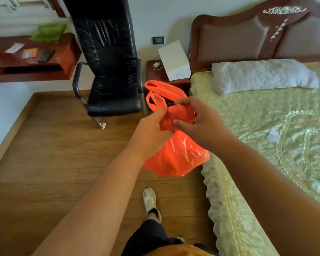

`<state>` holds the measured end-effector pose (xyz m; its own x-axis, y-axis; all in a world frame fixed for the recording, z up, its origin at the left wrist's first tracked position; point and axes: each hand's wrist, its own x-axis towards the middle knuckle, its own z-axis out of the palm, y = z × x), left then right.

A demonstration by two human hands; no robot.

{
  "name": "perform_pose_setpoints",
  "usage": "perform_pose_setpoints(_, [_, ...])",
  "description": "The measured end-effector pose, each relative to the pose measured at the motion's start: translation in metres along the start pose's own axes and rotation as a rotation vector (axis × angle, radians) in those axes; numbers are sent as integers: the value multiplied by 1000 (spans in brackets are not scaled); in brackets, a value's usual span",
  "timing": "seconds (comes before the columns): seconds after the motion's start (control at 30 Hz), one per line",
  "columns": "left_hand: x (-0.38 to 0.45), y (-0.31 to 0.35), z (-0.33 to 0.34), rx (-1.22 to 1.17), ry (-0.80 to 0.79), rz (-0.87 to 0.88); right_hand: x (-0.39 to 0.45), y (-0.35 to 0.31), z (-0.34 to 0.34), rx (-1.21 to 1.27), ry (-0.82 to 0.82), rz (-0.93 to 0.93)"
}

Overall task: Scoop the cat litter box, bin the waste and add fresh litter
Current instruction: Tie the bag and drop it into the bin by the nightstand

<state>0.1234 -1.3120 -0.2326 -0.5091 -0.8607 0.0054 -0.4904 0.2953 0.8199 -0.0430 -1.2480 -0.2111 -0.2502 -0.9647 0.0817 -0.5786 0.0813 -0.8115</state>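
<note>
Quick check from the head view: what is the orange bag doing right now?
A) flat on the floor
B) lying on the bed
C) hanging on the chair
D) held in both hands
D: the left hand and right hand both grip the bunched top of the orange bag, which hangs above the floor.

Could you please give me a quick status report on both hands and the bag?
Left hand and right hand both gripping bunched neck of orange plastic carrier bag. Bag hangs above wooden floor, handles free. Nothing in the way.

A bedroom in a home. A bed (266,126) with a pillow (262,76) and carved headboard (248,34) stands beside a nightstand (155,72). A black chair (109,71) sits on wooden flooring (54,145).
</note>
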Motion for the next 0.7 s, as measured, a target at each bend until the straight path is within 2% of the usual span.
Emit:
perform_pose_setpoints(0.5, [220, -29, -33, -29, -230, 77, 188, 18, 1, -45, 138, 122])
perform_pose_setpoints(0.7, [289, -31, -28, 15, -279, 63, 248, 40, -12, -56, 131, 167])
